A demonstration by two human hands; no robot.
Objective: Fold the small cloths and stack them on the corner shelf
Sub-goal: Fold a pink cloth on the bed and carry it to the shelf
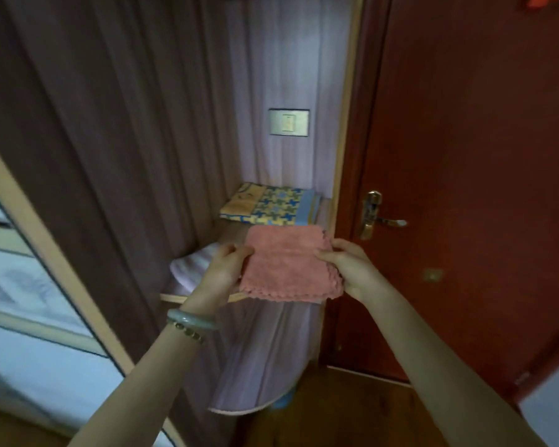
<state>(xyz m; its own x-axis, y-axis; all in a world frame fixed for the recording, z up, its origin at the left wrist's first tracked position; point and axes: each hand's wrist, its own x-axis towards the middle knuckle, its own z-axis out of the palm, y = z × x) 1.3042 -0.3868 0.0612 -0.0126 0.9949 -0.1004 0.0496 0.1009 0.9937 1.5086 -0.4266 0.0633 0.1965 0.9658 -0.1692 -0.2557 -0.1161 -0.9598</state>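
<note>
Two hands are in view, the left hand point(225, 267) and the right hand point(352, 269). Two cloths show plainly: one pink cloth point(288, 266) and one blue-and-yellow cloth point(268, 204). There is also one lilac bundle point(188, 267); whether it counts as a third cloth cannot be told. There is one shelf point(231, 233). The left wrist carries two bracelets, one green bangle point(191, 318) and one bead string point(192, 333). There is one door point(465, 156), bearing one handle point(386, 221) and one small square plate point(432, 275). The wall has one switch point(289, 122)
</note>
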